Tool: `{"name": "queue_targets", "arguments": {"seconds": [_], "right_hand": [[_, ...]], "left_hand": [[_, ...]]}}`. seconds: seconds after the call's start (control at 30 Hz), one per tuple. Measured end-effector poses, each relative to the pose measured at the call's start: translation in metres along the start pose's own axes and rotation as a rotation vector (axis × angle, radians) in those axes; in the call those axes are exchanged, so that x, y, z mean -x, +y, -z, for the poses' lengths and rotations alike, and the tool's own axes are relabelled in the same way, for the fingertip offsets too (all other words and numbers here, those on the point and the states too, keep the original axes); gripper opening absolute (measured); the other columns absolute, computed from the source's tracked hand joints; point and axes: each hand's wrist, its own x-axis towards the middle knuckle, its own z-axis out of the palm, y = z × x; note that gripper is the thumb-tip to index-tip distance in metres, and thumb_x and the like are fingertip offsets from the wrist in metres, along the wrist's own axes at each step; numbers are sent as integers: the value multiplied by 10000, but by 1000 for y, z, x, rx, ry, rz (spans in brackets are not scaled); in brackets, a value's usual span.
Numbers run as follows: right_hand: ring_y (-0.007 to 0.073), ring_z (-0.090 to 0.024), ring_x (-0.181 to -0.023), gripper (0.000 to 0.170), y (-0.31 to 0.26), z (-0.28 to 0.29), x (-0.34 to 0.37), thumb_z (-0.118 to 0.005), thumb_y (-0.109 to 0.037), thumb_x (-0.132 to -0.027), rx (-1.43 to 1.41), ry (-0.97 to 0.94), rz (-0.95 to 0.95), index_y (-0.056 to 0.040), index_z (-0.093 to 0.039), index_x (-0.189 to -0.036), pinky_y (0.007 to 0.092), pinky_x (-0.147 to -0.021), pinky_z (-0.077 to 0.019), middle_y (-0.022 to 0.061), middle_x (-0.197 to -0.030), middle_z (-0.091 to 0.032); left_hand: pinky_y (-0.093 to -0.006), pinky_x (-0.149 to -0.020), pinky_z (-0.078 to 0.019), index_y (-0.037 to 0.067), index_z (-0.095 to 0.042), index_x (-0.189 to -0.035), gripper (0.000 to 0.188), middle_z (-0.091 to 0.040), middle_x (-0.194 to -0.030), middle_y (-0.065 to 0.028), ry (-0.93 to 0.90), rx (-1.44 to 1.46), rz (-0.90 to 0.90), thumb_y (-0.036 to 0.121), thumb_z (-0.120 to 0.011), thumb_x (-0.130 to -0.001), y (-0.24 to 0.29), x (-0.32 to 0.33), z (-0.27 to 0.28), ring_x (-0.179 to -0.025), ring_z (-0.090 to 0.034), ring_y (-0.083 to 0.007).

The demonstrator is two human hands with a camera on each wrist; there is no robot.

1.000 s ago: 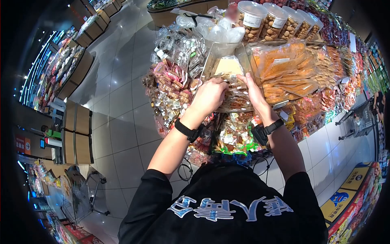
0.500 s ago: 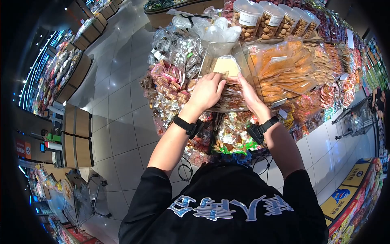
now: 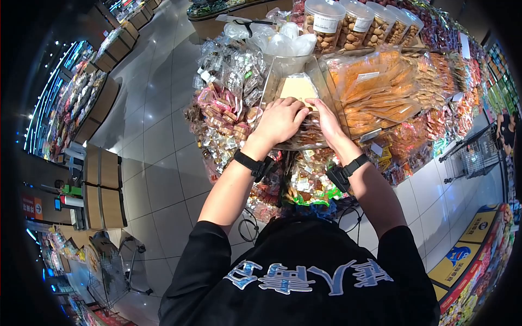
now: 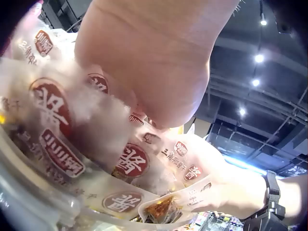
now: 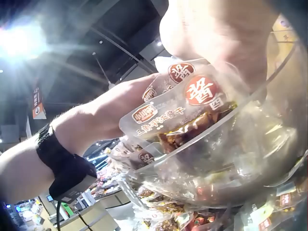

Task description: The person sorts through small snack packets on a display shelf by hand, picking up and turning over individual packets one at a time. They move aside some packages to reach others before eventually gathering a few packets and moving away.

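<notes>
In the head view, a clear plastic bin holds small packets with a pale yellow sheet behind them. My left hand lies palm down over the packets, fingers near the sheet's lower edge. Facing it from the right, my right hand reaches inside the bin with fingers extended. In the left wrist view, packets with red round labels crowd under the left palm. The right wrist view shows a printed packet at the bin's rim, beside the right hand; its fingertips are hidden.
Tubs of nuts stand behind the bin, with orange packaged snacks on the right. Wrapped sweets lie left of it, and clear plastic bags sit behind. A shopping cart stands farther right.
The left hand has flattened from a curled pose over the packets, and more of the pale sheet's lower part shows. The right hand stays at the bin's right side. The view has shifted slightly.
</notes>
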Motion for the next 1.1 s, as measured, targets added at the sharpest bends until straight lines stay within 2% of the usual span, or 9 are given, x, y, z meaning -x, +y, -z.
{"name": "queue_targets", "arguments": {"seconds": [0.2, 0.3, 0.47, 0.57, 0.7, 0.83, 0.87, 0.97, 1.1], "right_hand": [[237, -415, -1393, 646, -24, -14, 13, -326, -540, -1069, 35, 72, -79, -39, -566, -1400, 382, -1154, -308, 134, -1503, -483], [230, -409, -1400, 631, -16, 1, 13, -326, -529, -1075, -49, 71, -31, -44, -575, -1392, 378, -1157, -303, 125, -1492, -496], [226, -483, -1348, 551, -11, 9, 32, -330, -437, -1099, 99, 98, 204, -29, -613, -1337, 346, -1134, -340, 110, -1420, -576], [232, -494, -1351, 545, -10, 2, 38, -318, -413, -1102, 230, 216, 240, -15, -606, -1337, 342, -1133, -343, 119, -1409, -591], [294, -526, -1325, 532, -3, -16, 28, -335, -425, -1082, 354, 312, 145, -29, -595, -1323, 373, -1115, -367, 201, -1371, -598], [281, -495, -1360, 575, -14, -16, 28, -347, -460, -1078, 205, 233, 123, -24, -571, -1377, 386, -1120, -364, 180, -1441, -559], [257, -455, -1391, 590, -10, -7, 26, -364, -479, -1074, 43, 182, 61, -31, -564, -1402, 377, -1148, -330, 157, -1481, -530], [228, -413, -1422, 611, -16, 10, 37, -350, -475, -1087, 6, 121, 89, 3, -556, -1408, 346, -1194, -251, 148, -1491, -519], [236, -485, -1373, 564, -32, 20, 58, -346, -410, -1104, 9, 73, 172, 33, -597, -1345, 355, -1167, -316, 158, -1423, -580]], "left_hand": [[-486, -1009, -455, 90, -677, -1192, 408, -640, -1228, -155, -50, -52, 16, 406, -474, -1032, 2, -3, 1, -1168, -595, -364], [-485, -1027, -447, 106, -680, -1218, 417, -630, -1263, -150, -59, -56, 31, 417, -473, -1033, 4, -4, 2, -1193, -588, -359], [-493, -1047, -435, 111, -670, -1245, 421, -610, -1319, -143, 2, -36, 5, 419, -478, -1032, 6, -1, 2, -1248, -557, -353], [-499, -1055, -428, 97, -659, -1253, 428, -600, -1341, -140, 10, -50, -29, 416, -481, -1031, 9, 0, 4, -1271, -540, -351], [-500, -1070, -414, 83, -648, -1260, 435, -595, -1356, -141, 1, -87, -58, 412, -483, -1029, 15, 0, 0, -1285, -526, -356], [-503, -1084, -402, 81, -645, -1262, 429, -598, -1354, -142, 4, -125, -70, 402, -480, -1030, 16, 1, -1, -1296, -518, -357], [-505, -1087, -400, 83, -644, -1266, 428, -597, -1358, -142, 8, -124, -76, 399, -479, -1031, 16, 1, -2, -1303, -513, -358], [-511, -1097, -392, 87, -640, -1282, 427, -591, -1373, -142, 13, -119, -81, 394, -476, -1034, 13, 4, -4, -1328, -498, -362], [-516, -1129, -365, 93, -636, -1303, 434, -573, -1406, -147, -8, -83, -79, 395, -476, -1035, 14, 4, -5, -1368, -465, -371]]}}
